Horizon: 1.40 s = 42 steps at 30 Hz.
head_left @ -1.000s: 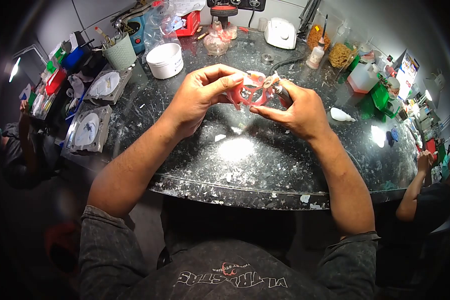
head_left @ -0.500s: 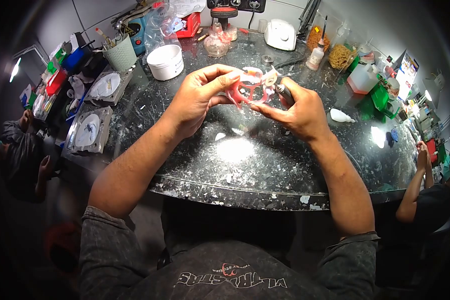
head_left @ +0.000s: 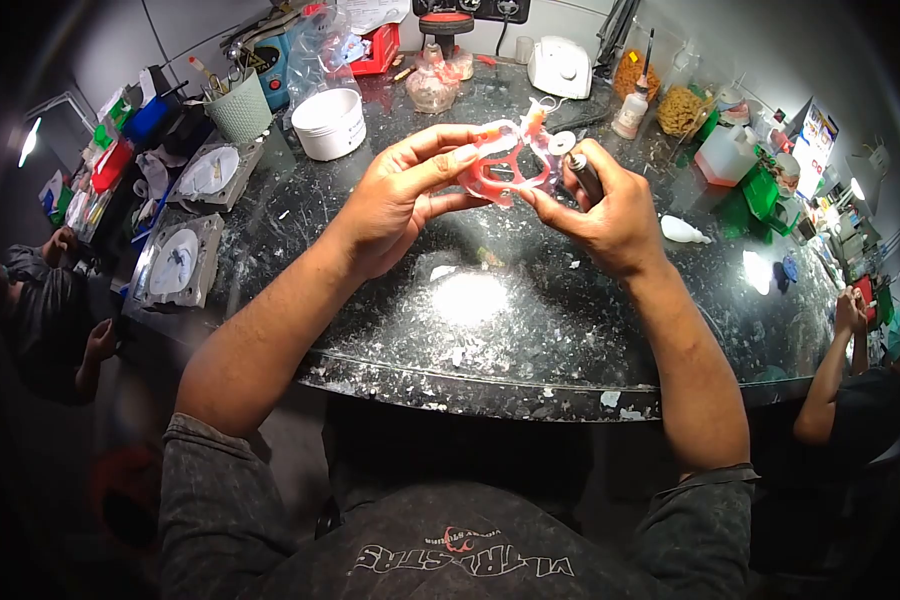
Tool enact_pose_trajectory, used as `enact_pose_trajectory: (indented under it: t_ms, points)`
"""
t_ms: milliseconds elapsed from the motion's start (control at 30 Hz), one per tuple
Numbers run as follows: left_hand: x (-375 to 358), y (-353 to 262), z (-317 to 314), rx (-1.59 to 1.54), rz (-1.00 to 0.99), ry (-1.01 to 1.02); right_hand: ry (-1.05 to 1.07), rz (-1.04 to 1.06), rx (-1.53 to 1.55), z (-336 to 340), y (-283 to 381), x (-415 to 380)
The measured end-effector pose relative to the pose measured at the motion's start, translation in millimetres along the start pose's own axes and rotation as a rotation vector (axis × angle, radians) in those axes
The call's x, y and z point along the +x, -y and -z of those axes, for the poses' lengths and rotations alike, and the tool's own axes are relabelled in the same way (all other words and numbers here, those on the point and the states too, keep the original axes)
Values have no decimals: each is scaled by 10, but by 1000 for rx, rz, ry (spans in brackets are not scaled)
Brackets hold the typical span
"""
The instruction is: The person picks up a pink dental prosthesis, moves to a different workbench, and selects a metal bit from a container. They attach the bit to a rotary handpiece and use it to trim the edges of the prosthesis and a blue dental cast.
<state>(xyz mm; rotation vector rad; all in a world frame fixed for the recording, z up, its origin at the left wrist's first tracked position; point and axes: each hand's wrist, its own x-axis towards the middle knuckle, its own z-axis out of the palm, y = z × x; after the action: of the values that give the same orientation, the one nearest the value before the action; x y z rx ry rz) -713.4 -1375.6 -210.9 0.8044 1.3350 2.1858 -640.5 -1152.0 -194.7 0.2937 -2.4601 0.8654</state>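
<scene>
A pink and translucent denture piece (head_left: 518,184) with openings in its frame is held over the bench by my left hand (head_left: 395,205). The left thumb and fingers pinch its left side. My right hand (head_left: 615,215) is closed around a dark rotary handpiece (head_left: 587,178) tipped with a small pale round wheel (head_left: 562,143). That wheel stands right at the denture's right edge. The right thumb tip reaches the denture's lower right rim.
A white tub (head_left: 330,125) and two plaster molds (head_left: 182,262) are on the left. Behind are a glass burner (head_left: 433,85) and a white device (head_left: 560,70). A small white bottle (head_left: 683,231) lies right on the speckled black bench (head_left: 390,345). People sit at both sides.
The denture has turned and tilted in my left hand, showing more of its openings. My right hand has shifted slightly right and down with the handpiece, the wheel now nearer the denture's outer edge.
</scene>
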Motion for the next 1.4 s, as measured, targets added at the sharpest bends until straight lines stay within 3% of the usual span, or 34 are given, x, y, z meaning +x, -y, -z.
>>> enact_pose_trajectory:
  t_ms: [167, 300, 400, 500, 633, 867, 933, 1067, 1167, 1267, 1400]
  points:
    - [-3, -11, 1, 31, 15, -8, -81, 61, 192, -19, 23, -9]
    - [21, 52, 60, 37, 55, 42, -70, -41, 375, -56, -120, -13]
    - [-14, 35, 43, 97, 87, 84, -52, -19, 323, -87, -100, 8]
    - [-23, -91, -28, -107, 264, 215, -19, 212, 246, -48, -125, -23]
    - [-15, 36, -28, 88, 321, 230, 48, 411, 89, -76, -89, -35]
    - [-55, 24, -78, 197, 268, 180, -7, 453, 109, -123, -69, -25]
    - [-53, 21, -82, 10, 323, 179, -4, 460, 104, -124, -63, -46]
    - [-51, 17, -129, 35, 430, 96, -18, 564, 5, -124, -19, -51]
    - [-62, 9, -94, 11, 376, 66, -15, 614, -5, -147, 23, -58]
    - [-55, 23, -42, 5, 337, 74, -149, 584, 14, -196, -12, -35]
    - [-69, 2, -69, 36, 369, 112, -49, 659, -65, -87, 5, -43]
